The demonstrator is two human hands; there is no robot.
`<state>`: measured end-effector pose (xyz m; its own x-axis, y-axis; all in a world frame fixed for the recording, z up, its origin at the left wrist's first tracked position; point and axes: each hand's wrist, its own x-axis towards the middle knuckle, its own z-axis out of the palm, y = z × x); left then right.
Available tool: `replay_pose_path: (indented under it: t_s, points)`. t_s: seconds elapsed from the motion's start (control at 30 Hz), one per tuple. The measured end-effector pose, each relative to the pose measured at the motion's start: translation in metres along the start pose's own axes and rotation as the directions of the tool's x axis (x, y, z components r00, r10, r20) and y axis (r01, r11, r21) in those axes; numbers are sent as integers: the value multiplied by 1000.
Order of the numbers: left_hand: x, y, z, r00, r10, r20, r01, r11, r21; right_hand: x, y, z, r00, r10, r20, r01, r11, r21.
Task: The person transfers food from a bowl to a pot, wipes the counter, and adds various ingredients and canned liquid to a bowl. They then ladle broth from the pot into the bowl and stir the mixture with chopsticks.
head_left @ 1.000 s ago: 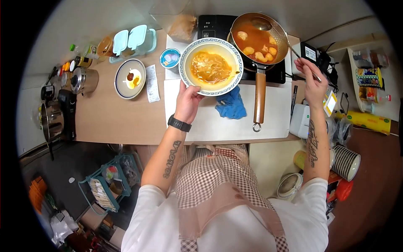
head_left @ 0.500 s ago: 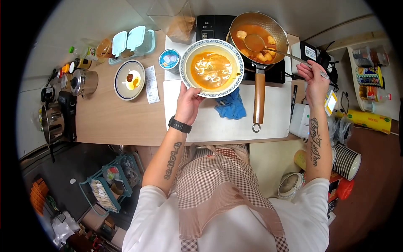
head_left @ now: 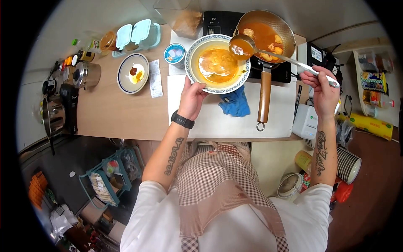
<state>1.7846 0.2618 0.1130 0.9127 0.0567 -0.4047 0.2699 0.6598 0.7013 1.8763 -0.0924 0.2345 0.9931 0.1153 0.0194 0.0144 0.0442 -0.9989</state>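
Observation:
My left hand (head_left: 194,97) grips the near rim of a blue-patterned bowl (head_left: 192,75) with orange soup (head_left: 217,66) in it, held beside the pan. In my right hand (head_left: 323,86) is the pale handle of a ladle (head_left: 242,47). Its cup, full of orange broth, sits over the bowl's right rim. Behind the ladle, a saucepan (head_left: 289,35) with a wooden handle (head_left: 264,96) stands on a black cooker (head_left: 213,21) and contains broth and several pale chunks. A blue cloth (head_left: 235,103) lies on the white board under the bowl's near edge.
Left of the bowl stand a blue-lidded tub (head_left: 174,54), a paper slip (head_left: 155,80) and a plate (head_left: 127,82) with red and yellow seasonings. Further left are lidded containers (head_left: 145,33) and a steel pot (head_left: 88,74). A white device (head_left: 305,119) is at the right edge.
The ladle has risen out of the pan and moved left over the bowl's rim, now filled with broth. My right hand turned with it. The bowl stays in my left hand.

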Motion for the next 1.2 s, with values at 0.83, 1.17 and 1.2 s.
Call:
replay_pose_path:
  t_s: [0.83,1.17,1.2]
  points:
    - [-5,2,3,1000,5,-3,-5,999,33,28,61,-21,968,-2,-250,-14,998,-60]
    - [-7,2,6,1000,-10,-13,10,999,32,14,25,-21,971,15,-237,-21,1000,-23]
    - [-7,1,5,1000,-9,-5,9,1000,24,11,16,-17,970,-6,-241,-8,998,-55]
